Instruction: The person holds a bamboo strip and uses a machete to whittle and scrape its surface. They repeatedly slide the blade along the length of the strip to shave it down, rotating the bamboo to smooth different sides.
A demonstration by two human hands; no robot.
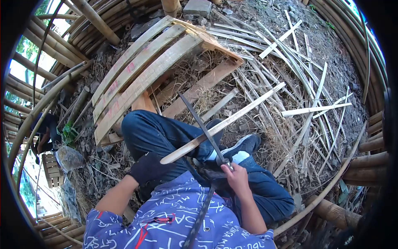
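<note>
My left hand (147, 168), in a black glove, is closed on the near end of a pale bamboo strip (248, 106). The strip slants up to the right, over my bent legs in jeans. A long machete (198, 119) is gripped by its handle in my bare right hand (239, 179). Its narrow dark blade points up and to the left and crosses the strip near the middle in this view. Part of the handle is hidden by my fingers.
A slatted wooden crate (145, 76) lies tilted just beyond my knees. Several split bamboo strips (313, 110) and shavings cover the ground on the right. Bamboo pole walls (95, 18) surround the place. Another person (43, 128) sits at the far left, near a small wooden crate (52, 170).
</note>
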